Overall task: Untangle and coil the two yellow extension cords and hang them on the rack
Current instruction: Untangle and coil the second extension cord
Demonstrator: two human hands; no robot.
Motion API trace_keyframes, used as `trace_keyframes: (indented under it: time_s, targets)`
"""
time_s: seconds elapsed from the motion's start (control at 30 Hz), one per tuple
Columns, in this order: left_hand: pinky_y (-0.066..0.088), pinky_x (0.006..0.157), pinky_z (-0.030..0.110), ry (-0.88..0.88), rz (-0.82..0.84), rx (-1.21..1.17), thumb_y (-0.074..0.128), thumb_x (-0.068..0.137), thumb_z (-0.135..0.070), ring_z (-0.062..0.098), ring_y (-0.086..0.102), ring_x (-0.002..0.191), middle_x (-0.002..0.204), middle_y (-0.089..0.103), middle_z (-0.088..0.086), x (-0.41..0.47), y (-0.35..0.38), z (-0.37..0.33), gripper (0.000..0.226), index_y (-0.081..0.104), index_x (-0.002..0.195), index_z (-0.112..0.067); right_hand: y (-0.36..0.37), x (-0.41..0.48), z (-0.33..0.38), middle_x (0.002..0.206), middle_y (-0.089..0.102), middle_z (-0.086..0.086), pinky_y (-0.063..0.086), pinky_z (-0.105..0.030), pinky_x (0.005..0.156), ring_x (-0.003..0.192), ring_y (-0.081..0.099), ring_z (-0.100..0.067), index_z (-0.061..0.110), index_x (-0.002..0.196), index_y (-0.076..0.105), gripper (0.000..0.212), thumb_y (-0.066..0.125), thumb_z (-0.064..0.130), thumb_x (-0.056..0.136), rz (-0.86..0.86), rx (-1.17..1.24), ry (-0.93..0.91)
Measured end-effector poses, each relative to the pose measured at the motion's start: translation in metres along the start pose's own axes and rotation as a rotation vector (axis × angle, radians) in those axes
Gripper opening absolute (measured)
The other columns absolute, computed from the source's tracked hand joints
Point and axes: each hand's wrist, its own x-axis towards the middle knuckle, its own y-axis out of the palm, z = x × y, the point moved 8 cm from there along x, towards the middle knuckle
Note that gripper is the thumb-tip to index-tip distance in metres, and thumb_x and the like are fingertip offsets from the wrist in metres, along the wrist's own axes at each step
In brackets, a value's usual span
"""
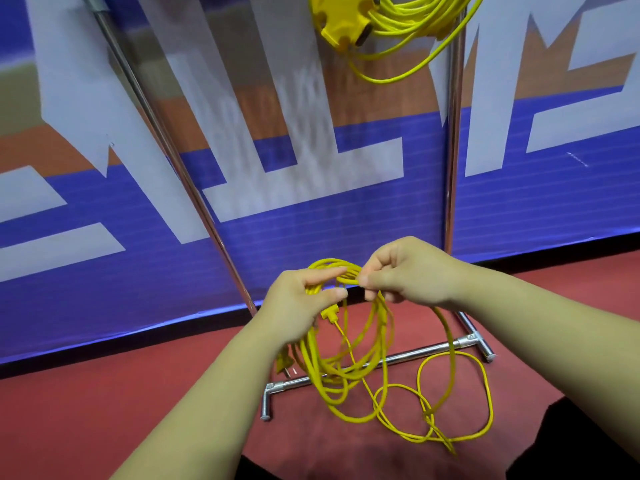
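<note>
A yellow extension cord [346, 368] hangs in several loops from both hands in front of me. My left hand [298, 306] grips the gathered loops at their top, fingers curled around them. My right hand [408, 275] pinches a strand at the top of the same bundle, right beside the left. The cord's loose end trails in wide loops [453, 393] on the red floor. Its plug [284, 365] dangles under my left wrist. A second yellow cord [408, 22], coiled with its socket block [337, 20], hangs high on the metal rack [453, 150].
The rack's chrome base bars [408, 356] lie on the red floor [104, 410] under the hanging loops. A slanted chrome pole [166, 140] runs up to the left. Behind stands a blue, white and orange banner wall [311, 168].
</note>
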Motion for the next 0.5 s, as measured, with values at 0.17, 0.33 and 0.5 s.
trace_keyframes:
  time_s: [0.17, 0.33, 0.5]
  targets:
    - [0.042, 0.048, 0.024, 0.017, -0.003, -0.064, 0.069, 0.095, -0.02, 0.014, 0.045, 0.044, 0.052, 0.049, -0.006, 0.002, 0.003, -0.006, 0.011, 0.077, 0.094, -0.027, -0.002, -0.003, -0.004, 0.077, 0.073, -0.008, 0.048, -0.024, 0.057, 0.057, 0.057, -0.011, 0.006, 0.094, 0.071, 0.007, 0.066, 0.011, 0.095, 0.044, 0.114, -0.005]
    - [0.039, 0.046, 0.026, -0.207, -0.389, -0.304, 0.067, 0.096, -0.023, 0.014, 0.035, 0.044, 0.051, 0.04, -0.005, 0.013, -0.064, 0.048, 0.015, 0.075, 0.105, -0.015, -0.035, -0.01, -0.027, 0.075, 0.065, -0.009, 0.042, -0.03, 0.055, 0.056, 0.052, -0.015, 0.006, 0.105, 0.064, 0.012, 0.053, 0.004, 0.1, 0.019, 0.162, 0.076]
    - [0.041, 0.04, 0.02, -0.346, -0.736, -0.471, 0.064, 0.098, -0.025, 0.011, 0.044, 0.04, 0.058, 0.057, 0.002, -0.001, -0.115, 0.087, 0.013, 0.072, 0.098, -0.015, -0.05, -0.014, -0.061, 0.075, 0.062, -0.009, 0.046, -0.027, 0.056, 0.057, 0.054, -0.016, 0.009, 0.103, 0.062, 0.014, 0.05, 0.004, 0.1, 0.006, 0.168, 0.216]
